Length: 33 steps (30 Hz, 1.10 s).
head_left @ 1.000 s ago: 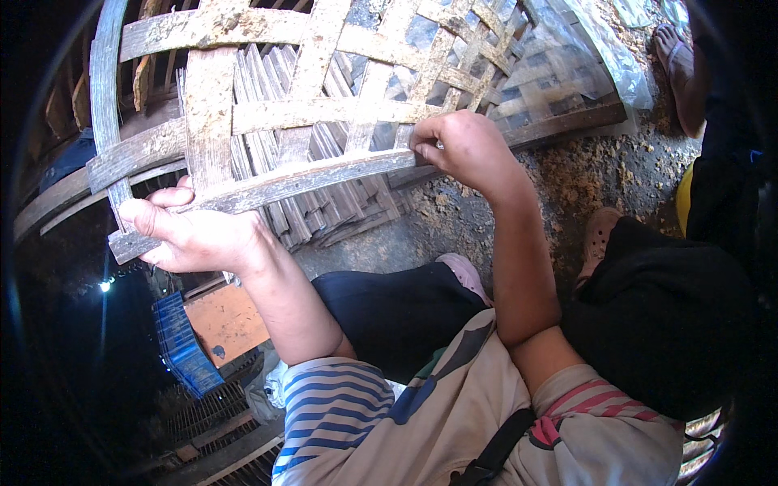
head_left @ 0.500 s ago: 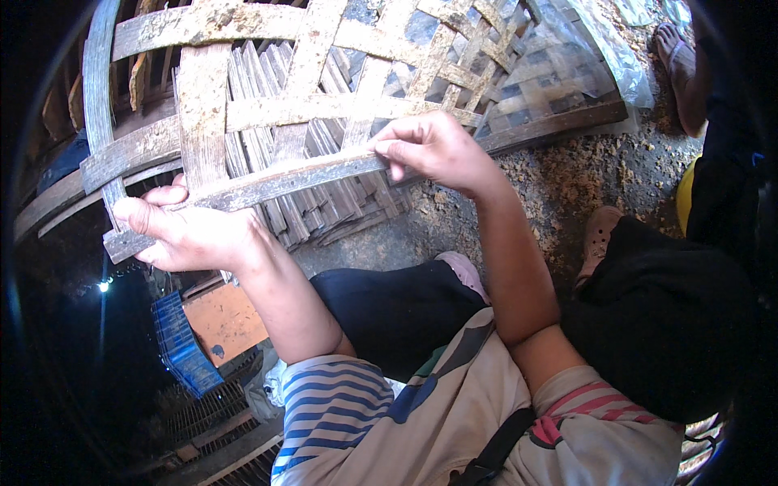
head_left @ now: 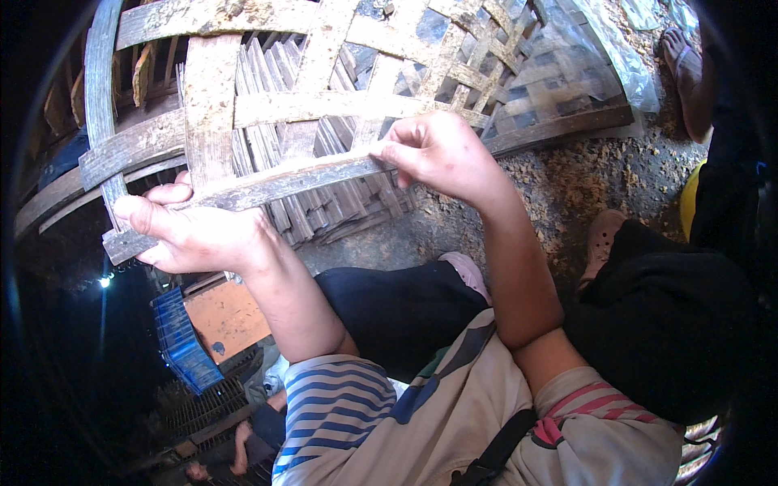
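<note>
The right hand [head_left: 442, 154], its grip pinched narrow, has moved leftward along the woven panel [head_left: 324, 106]'s wooden rail [head_left: 304, 179], bringing its work nearer the left hand [head_left: 198, 236], which clasps the rail's end.

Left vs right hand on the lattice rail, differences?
Place: the left hand is at the left end of the wooden rail; the right hand is farther right.
Pose: the left hand wraps the rail, thumb in view; the right hand shows its back, curled fingertips at the rail's edge, grip unclear.
Shared: both are bare.
</note>
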Each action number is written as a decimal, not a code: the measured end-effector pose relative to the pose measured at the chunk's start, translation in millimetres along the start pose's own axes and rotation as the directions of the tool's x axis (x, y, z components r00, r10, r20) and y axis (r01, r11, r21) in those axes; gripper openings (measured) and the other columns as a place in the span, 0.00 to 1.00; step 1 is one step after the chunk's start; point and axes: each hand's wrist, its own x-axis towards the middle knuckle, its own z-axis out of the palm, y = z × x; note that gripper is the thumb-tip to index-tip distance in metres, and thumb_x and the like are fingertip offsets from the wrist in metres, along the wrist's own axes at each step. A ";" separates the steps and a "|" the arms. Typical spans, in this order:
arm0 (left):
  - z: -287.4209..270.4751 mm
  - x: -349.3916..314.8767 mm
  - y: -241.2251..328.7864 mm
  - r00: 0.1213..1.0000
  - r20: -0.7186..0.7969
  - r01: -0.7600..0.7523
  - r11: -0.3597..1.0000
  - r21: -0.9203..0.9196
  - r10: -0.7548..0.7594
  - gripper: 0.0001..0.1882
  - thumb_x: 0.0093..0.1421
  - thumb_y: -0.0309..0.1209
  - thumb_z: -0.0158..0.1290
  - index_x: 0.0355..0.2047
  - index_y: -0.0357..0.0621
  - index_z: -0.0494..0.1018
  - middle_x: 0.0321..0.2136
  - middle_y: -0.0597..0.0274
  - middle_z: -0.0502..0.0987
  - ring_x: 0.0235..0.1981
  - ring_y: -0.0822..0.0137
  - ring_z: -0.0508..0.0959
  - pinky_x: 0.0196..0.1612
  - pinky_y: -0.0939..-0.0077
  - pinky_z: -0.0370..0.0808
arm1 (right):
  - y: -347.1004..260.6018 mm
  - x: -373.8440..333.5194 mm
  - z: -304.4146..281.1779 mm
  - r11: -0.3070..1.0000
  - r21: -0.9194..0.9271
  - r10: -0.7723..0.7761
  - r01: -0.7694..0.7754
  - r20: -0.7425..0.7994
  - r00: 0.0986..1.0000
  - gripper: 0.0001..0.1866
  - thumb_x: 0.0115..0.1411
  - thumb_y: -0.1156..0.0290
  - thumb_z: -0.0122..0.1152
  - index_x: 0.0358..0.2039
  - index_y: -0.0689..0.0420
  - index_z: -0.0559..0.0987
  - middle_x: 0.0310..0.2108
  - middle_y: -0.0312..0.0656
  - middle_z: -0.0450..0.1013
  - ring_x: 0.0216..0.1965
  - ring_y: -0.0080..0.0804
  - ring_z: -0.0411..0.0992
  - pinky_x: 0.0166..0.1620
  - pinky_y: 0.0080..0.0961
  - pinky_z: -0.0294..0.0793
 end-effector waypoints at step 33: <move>5.8 -8.7 10.3 0.999 -0.043 -0.003 0.999 0.036 0.004 0.14 0.68 0.39 0.54 0.35 0.41 0.66 0.20 0.67 0.64 0.22 0.73 0.67 0.26 0.76 0.71 | -34.9 -9.9 19.6 0.866 -0.476 -0.296 0.152 -0.243 0.924 0.12 0.61 0.63 0.61 0.25 0.56 0.80 0.18 0.44 0.75 0.23 0.40 0.76 0.30 0.35 0.74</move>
